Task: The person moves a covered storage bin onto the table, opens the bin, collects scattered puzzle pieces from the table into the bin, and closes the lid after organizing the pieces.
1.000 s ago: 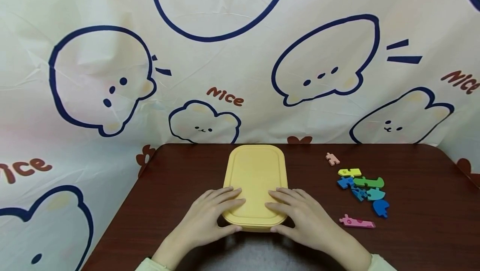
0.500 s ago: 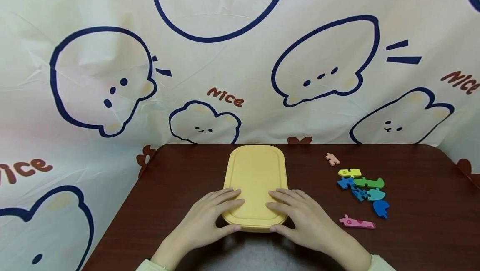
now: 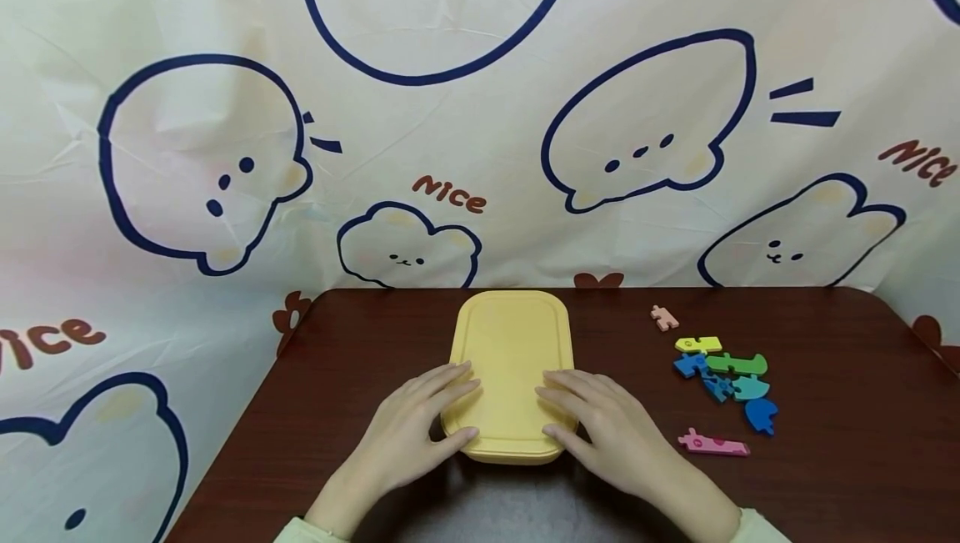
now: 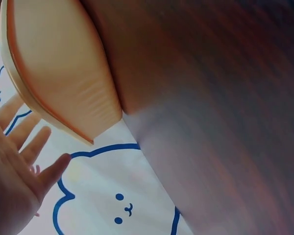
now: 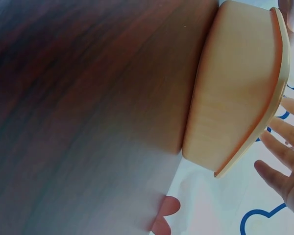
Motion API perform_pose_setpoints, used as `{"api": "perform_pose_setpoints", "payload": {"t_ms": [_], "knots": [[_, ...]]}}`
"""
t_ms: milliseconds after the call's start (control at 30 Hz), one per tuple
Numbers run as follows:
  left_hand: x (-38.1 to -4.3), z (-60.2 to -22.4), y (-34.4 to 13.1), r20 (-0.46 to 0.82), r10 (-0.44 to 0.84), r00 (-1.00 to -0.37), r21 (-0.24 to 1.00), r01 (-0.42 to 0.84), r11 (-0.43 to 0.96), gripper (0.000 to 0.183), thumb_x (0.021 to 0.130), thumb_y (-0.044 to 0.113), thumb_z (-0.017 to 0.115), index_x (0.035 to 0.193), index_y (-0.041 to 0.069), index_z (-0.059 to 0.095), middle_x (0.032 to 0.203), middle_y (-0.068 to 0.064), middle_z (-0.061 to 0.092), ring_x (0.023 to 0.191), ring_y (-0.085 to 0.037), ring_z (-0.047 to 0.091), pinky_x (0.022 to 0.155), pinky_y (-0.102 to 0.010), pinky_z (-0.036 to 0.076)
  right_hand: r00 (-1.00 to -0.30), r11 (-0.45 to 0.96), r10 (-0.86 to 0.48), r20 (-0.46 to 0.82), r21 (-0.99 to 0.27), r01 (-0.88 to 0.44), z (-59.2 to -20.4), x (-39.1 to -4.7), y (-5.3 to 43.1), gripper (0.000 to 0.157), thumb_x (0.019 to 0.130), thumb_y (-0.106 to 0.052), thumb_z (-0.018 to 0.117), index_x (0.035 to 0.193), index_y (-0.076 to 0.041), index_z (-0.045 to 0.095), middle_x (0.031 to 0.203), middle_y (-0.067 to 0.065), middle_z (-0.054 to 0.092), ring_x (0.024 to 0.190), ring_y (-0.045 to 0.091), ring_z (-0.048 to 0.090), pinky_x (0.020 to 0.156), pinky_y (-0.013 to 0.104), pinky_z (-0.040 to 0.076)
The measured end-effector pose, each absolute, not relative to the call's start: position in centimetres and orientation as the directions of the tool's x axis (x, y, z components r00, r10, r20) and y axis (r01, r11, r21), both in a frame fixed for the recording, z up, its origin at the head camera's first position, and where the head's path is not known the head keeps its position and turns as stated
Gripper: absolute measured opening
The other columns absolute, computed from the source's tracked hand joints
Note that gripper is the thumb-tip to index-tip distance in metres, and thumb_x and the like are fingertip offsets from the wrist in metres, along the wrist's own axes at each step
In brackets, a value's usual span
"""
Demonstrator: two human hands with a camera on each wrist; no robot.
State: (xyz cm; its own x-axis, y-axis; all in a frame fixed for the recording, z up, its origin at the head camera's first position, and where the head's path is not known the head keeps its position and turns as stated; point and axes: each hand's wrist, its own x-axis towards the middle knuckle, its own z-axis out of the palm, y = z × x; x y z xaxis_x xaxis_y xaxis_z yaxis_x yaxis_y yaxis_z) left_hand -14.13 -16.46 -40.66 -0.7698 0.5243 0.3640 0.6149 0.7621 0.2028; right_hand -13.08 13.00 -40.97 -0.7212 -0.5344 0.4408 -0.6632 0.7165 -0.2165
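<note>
A yellow lidded storage box (image 3: 517,343) sits on the table, its long side running away from me and its lid on. At its near left corner is my left hand (image 3: 408,426), fingers spread and loosely extended over the lid edge. My right hand (image 3: 611,426) lies likewise at the near right corner. In the left wrist view the box's plain side wall (image 4: 63,58) shows, with the left hand (image 4: 12,181) beside the rim. From the right wrist, the opposite wall (image 5: 235,78) and the spread right fingers (image 5: 279,147) appear. Light contact with the lid is hard to judge.
Puzzle pieces lie at the right of the dark wooden table (image 3: 360,334): pale pink (image 3: 664,319), yellow (image 3: 697,345), green (image 3: 738,364), several blue or teal ones (image 3: 750,389), and a longer pink one (image 3: 712,444). A printed cloth (image 3: 480,126) hangs behind the table.
Both hands have shifted slightly outward and up from the box's near corners. The thumbs have come up from the near side toward the lid edge. The box and puzzle pieces stay put.
</note>
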Motion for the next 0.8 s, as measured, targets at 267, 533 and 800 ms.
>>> {"api": "perform_pose_setpoints", "payload": {"t_ms": [267, 533, 800], "knots": [[-14.38, -40.82, -16.46, 0.431, 0.432, -0.793, 0.241, 0.562, 0.791, 0.052, 0.085, 0.045, 0.076, 0.131, 0.024, 0.066, 0.142, 0.007, 0.055, 0.131, -0.014, 0.049, 0.097, -0.047, 0.047, -0.760, 0.753, -0.439, 0.480, -0.265, -0.602, -40.74, -13.15, 12.85, 0.042, 0.090, -0.034, 0.075, 0.128, -0.018, 0.068, 0.137, 0.000, 0.059, 0.124, 0.025, 0.056, 0.097, 0.048, 0.047], [-14.53, -40.84, -16.29, 0.424, 0.344, -0.838, 0.316, 0.493, 0.811, 0.053, 0.085, 0.042, 0.078, 0.133, 0.023, 0.064, 0.141, 0.006, 0.055, 0.127, -0.017, 0.053, 0.090, -0.048, 0.051, -0.783, 0.756, -0.347, 0.517, -0.339, -0.559, -40.80, -13.30, 12.88, 0.044, 0.090, -0.031, 0.075, 0.130, -0.016, 0.066, 0.136, 0.004, 0.060, 0.121, 0.025, 0.058, 0.091, 0.049, 0.051], [-14.90, -40.80, -16.23, 0.392, 0.266, -0.881, 0.364, 0.413, 0.835, 0.056, 0.087, 0.043, 0.076, 0.137, 0.023, 0.061, 0.144, 0.005, 0.053, 0.127, -0.021, 0.053, 0.089, -0.051, 0.050, -0.829, 0.759, -0.222, 0.513, -0.443, -0.478, -40.69, -13.43, 12.73, 0.042, 0.089, -0.026, 0.077, 0.128, -0.014, 0.067, 0.133, 0.004, 0.062, 0.118, 0.026, 0.060, 0.082, 0.051, 0.054]]}}
